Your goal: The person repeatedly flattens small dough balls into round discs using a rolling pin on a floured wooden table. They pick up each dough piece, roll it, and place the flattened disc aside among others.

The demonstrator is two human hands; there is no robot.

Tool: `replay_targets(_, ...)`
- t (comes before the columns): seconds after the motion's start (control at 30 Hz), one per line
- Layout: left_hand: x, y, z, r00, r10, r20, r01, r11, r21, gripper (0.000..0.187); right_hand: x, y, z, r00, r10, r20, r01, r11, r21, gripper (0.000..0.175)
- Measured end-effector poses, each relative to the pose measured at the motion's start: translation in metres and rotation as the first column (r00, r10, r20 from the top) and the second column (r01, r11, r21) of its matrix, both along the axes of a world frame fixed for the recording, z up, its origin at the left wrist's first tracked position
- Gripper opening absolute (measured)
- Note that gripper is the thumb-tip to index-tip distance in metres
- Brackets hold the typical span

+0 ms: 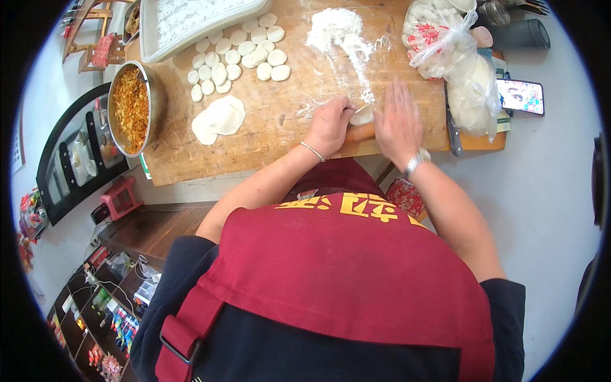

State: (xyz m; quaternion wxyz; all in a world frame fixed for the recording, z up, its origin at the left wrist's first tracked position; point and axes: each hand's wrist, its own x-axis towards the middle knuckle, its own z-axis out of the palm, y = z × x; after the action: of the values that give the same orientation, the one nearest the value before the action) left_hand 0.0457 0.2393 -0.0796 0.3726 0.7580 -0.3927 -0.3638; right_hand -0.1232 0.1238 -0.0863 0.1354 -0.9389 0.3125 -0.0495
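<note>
Between my hands, near the front edge of the wooden board, lies a small dough round [363,116] with its far edge lifted. My left hand [331,123] pinches the left edge of that round between thumb and fingertips. Just in front of the round is a wooden rolling pin [359,134], partly covered by both hands. My right hand [398,123] is laid flat with fingers straight over the pin's right part; the contact under the palm is hidden. To the left rest a pile of rolled wrappers [222,117] and several small flattened dough pieces [232,57].
Flour [336,26] is heaped at the back of the board [277,129]. A metal bowl of chopped filling [131,110] stands at the left edge, near a floured plastic tray [205,21]. On the right are bagged dough [472,90], a knife [455,138] and a lit phone [521,97].
</note>
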Motion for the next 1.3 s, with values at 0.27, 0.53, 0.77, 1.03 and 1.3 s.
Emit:
replay_targets(0.27,0.024,-0.034,-0.01,0.926,-0.278,0.254,0.312,0.944,-0.104,0.014,0.051,-0.027,-0.004,0.991,-0.034,0.129,0.05,0.991,-0.123,0.072)
replay_targets(0.53,0.006,0.007,0.001,1.0,-0.02,0.018,0.02,1.0,0.001,0.014,0.015,-0.002,0.02,1.0,0.019,0.008,-0.019,0.999,-0.03,0.072)
replay_targets(0.77,0.028,-0.02,-0.006,0.925,-0.187,0.331,0.248,0.957,-0.15,0.015,0.035,-0.01,0.015,0.999,-0.016,-0.035,0.016,1.0,-0.016,0.069)
replay_targets(1.03,0.033,-0.063,0.003,0.982,0.145,0.124,-0.127,0.982,-0.143,0.016,-0.049,0.03,0.012,0.994,0.094,-0.062,-0.094,0.996,0.001,0.071)
replay_targets(1.3,0.005,0.0,0.009,0.999,0.016,0.041,-0.016,1.0,0.012,0.013,-0.024,0.015,0.02,0.993,0.077,-0.093,-0.077,0.997,0.004,0.071)
